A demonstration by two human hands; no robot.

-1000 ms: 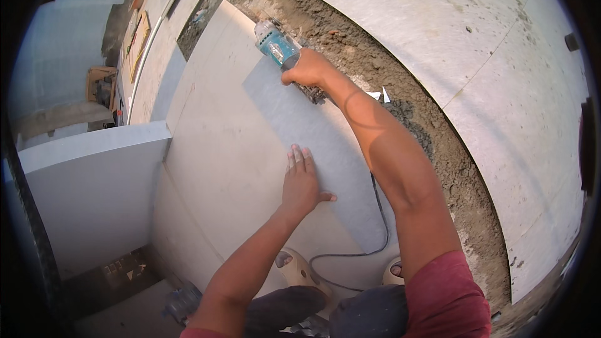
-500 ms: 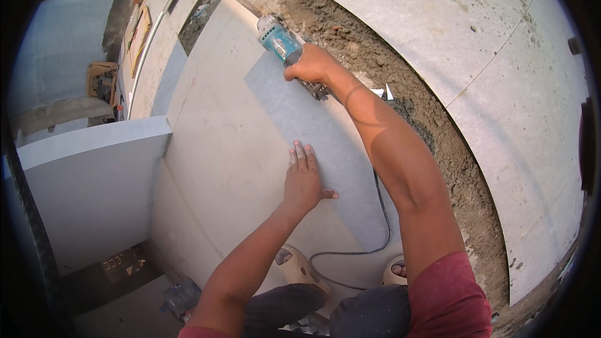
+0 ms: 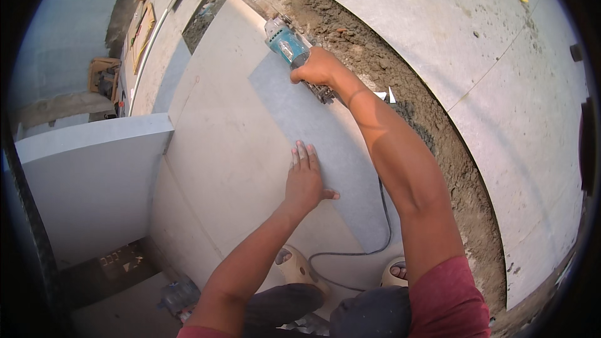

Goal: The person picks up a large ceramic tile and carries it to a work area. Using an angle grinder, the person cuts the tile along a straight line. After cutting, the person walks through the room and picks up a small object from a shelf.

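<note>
While the right hand (image 3: pixel 318 66) wraps the grinder (image 3: pixel 285 44) snugly along the right edge of the tile (image 3: pixel 216 112), the left hand (image 3: pixel 304 184) lies flat on it, fingers extended, gripping nothing. Edge cutting or grinding, I judge; steady guidance called for. Tile: smooth, flat. Mortar (image 3: pixel 363 56) alongside: lumpy.

At 12 o'clock the bare right hand (image 3: pixel 318 67) hides the rear of the teal cylindrical power tool (image 3: pixel 288 46), at 5 o'clock the lower edge cuts the maroon fabric right sleeve (image 3: pixel 449 297), and at 10 o'clock the brown square frame's (image 3: pixel 96 66) dark contents (image 3: pixel 107 81) are indistinct.
</note>
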